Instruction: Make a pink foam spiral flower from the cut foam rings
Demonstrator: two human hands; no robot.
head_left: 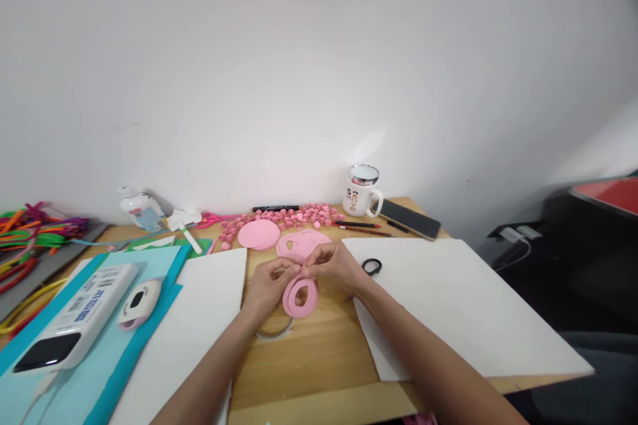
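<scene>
Pinching the pink paper spiral [300,297] between both hands, left hand [269,282] and right hand [335,267] closed on its top, mid-table; we judge many small rolled pieces [286,218] finished, this strip unrolled.

matt pink paper ring [300,297], bare wood table [319,352], glossy ceramic mug [359,195]
</scene>
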